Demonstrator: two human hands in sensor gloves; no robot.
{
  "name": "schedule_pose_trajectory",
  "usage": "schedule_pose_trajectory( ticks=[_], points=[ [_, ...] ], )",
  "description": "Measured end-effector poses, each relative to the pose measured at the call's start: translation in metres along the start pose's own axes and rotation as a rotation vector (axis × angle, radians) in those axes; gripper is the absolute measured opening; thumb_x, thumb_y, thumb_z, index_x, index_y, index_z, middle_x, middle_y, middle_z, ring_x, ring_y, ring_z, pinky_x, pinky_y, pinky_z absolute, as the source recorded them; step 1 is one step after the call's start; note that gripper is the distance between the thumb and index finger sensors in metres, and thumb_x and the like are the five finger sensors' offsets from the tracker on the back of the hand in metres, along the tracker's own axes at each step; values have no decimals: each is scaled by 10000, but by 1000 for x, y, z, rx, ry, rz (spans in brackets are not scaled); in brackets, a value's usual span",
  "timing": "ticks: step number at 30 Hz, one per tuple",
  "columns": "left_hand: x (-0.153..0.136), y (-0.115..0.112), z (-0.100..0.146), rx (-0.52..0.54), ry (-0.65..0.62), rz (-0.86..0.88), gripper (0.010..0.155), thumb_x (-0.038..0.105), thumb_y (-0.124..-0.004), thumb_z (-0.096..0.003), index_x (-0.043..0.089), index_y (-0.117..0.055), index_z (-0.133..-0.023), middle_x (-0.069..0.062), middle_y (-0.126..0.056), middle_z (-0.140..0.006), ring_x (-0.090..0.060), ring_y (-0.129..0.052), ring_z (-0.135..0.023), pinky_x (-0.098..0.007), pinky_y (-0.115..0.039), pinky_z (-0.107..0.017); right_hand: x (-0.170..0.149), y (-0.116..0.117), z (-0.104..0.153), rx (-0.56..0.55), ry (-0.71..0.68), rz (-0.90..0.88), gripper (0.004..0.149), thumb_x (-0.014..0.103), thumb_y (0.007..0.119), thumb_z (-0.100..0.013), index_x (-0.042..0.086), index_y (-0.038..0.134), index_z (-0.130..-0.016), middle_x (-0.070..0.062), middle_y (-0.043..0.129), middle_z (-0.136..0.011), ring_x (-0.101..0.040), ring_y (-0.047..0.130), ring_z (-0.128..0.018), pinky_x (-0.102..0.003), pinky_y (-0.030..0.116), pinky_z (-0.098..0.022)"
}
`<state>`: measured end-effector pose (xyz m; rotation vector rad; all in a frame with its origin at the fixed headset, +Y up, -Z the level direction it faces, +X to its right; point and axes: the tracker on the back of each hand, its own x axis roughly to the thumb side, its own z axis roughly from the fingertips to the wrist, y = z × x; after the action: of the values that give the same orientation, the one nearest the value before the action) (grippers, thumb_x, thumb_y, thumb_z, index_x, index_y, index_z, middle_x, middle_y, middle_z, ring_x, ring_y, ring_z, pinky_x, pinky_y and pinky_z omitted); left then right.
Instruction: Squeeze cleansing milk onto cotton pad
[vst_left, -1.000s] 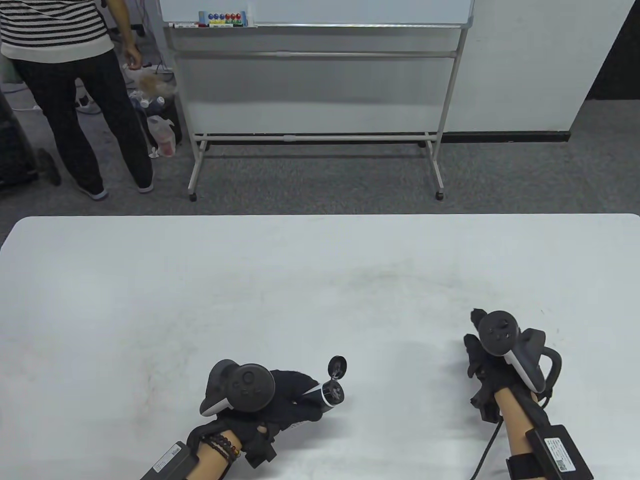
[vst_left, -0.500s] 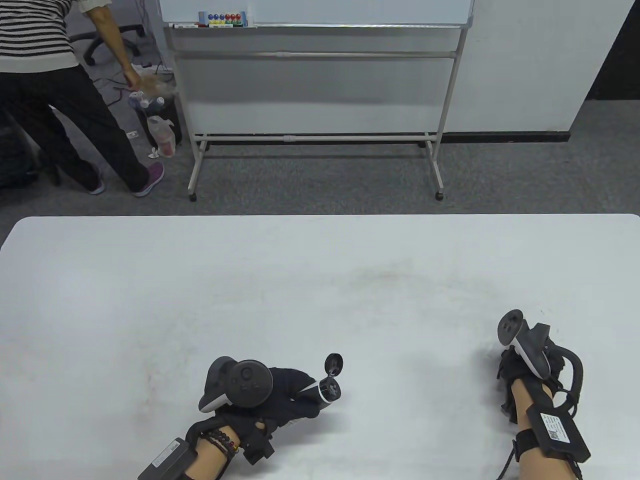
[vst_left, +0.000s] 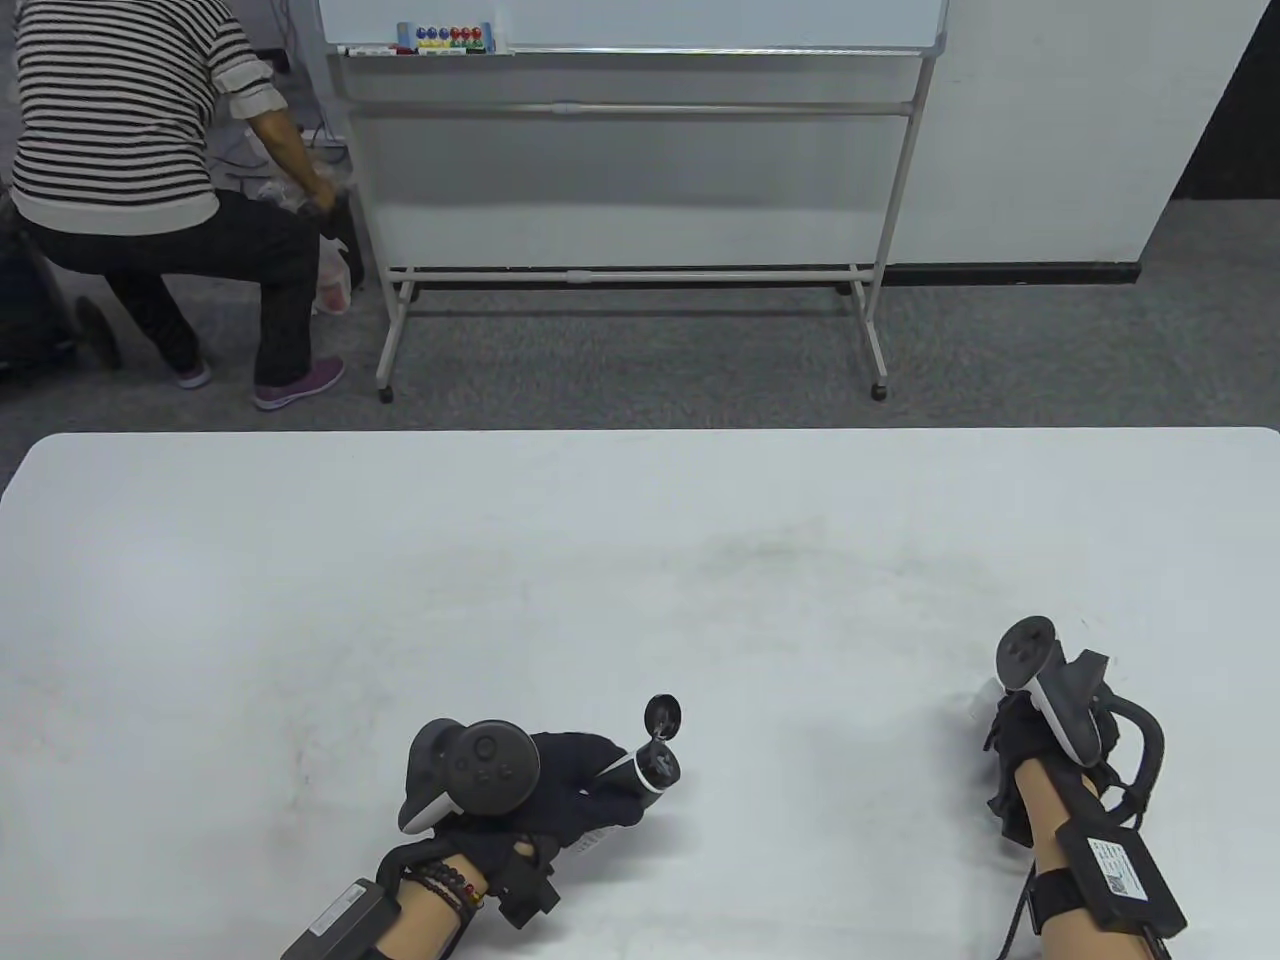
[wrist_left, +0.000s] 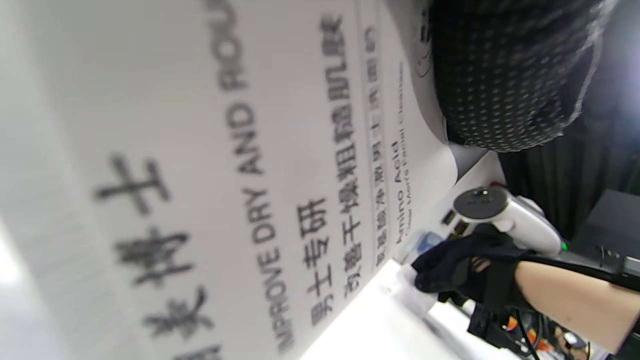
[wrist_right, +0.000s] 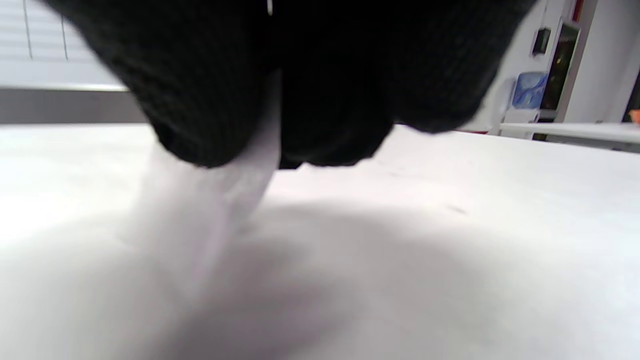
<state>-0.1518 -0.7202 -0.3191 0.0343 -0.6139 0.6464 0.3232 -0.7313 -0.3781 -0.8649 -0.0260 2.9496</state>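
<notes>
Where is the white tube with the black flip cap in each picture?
Table view: the white tube with the black flip cap is bottom centre, gripped by the left hand, cap flipped open.
Left wrist view: its printed white side fills the left and middle.
Right wrist view: not in it.
Shared landmark: the right hand shows in all three.

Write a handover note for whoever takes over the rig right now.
Left hand: grips the cleanser tube low over the table, flip cap open.
Right hand: down at the table's right side, fingers pinching the white cotton pad.
Done: cap opened, pad picked up.
Left: bring tube and pad together, squeeze cleanser onto the pad.
</notes>
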Motion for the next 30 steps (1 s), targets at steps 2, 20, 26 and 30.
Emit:
schedule_pose_trajectory(
  ticks=[2, 20, 26, 30],
  points=[
    [0, 1, 0, 13, 3, 2, 558, 562, -894, -359, 170, -884, -755, -22, -1023, -547, -161, -1047, -386, -433, -914, -385, 7, -11, 12, 7, -43, -68, 404, 348, 927, -354, 277, 966, -750, -13, 1026, -672, -201, 1052, -502, -371, 880, -404],
    [31, -1, 8, 94, 0, -216, 541, 531, -918, -373, 166, -893, -772, -36, -1033, -554, -173, -1053, -399, -455, -910, -413, 124, -45, 143, 223, -434, -531, 424, 408, 913, -376, 220, 954, -754, -10, 1021, -652, -215, 1038, -507, -390, 859, -425],
    [30, 1, 8, 104, 12, -227, 520, 523, -920, -379, 166, -900, -756, -30, -1036, -551, -173, -1057, -402, -456, -911, -419, 136, -46, 177, 240, -516, -660, 417, 412, 903, -383, 227, 957, -754, -6, 1020, -662, -215, 1040, -519, -391, 859, -428],
    [30, 3, 9, 111, 14, -201, 506, 511, -924, -381, 160, -905, -744, -30, -1038, -542, -174, -1057, -399, -461, -909, -424, 133, -36, 183, 226, -506, -752, 416, 421, 914, -372, 225, 969, -735, -5, 1034, -633, -209, 1053, -485, -384, 871, -401]
  ],
)
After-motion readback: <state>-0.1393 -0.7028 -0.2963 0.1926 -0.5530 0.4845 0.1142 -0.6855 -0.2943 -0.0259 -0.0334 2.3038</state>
